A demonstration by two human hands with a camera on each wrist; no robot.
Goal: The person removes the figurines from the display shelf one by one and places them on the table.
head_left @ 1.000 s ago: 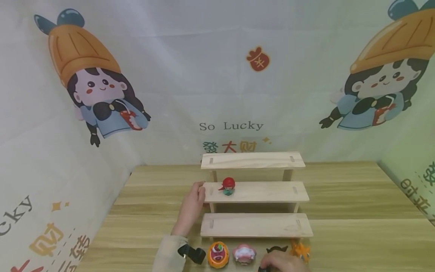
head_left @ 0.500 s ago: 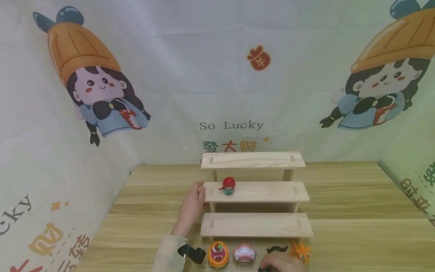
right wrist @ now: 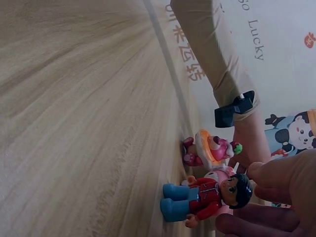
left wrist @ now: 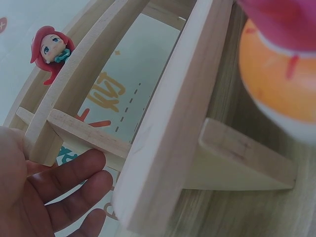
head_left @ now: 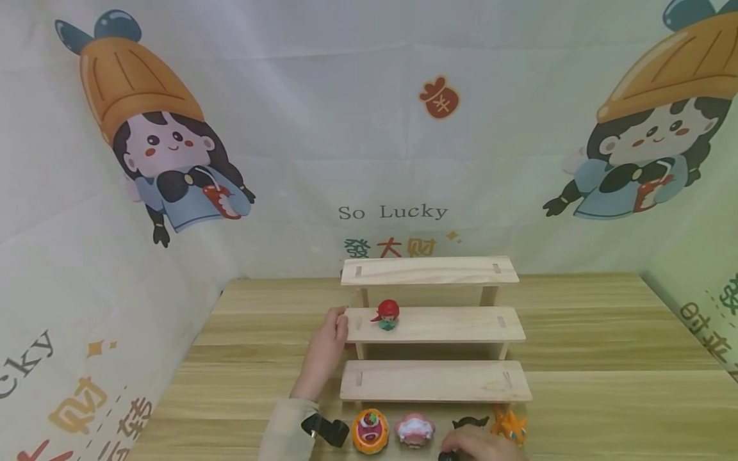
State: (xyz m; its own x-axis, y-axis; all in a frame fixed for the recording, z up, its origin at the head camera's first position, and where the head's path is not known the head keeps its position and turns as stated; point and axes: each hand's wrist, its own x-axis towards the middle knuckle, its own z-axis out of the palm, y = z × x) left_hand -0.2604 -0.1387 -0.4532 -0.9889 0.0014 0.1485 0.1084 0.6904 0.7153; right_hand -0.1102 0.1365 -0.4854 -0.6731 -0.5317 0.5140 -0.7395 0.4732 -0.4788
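My left hand [head_left: 328,346] holds the left end of the middle tier of a three-tier wooden display shelf [head_left: 438,381]; in the left wrist view its fingers [left wrist: 81,180] curl below that end. A red-haired figurine [head_left: 387,315] in green stands on this tier, near the hand. At the bottom of the head view, my right hand [head_left: 484,444] pinches the black-haired head of a toy figure. In the right wrist view this toy figure [right wrist: 205,197] wears a red jacket and blue trousers, its feet down at the table.
Before the shelf sit an orange-and-pink toy [head_left: 370,432], a pink-and-white toy [head_left: 415,430], a dark toy with pointed tips [head_left: 470,422] and an orange spiky toy [head_left: 510,427]. A printed cloth [head_left: 288,128] hangs behind the wooden table [head_left: 605,410].
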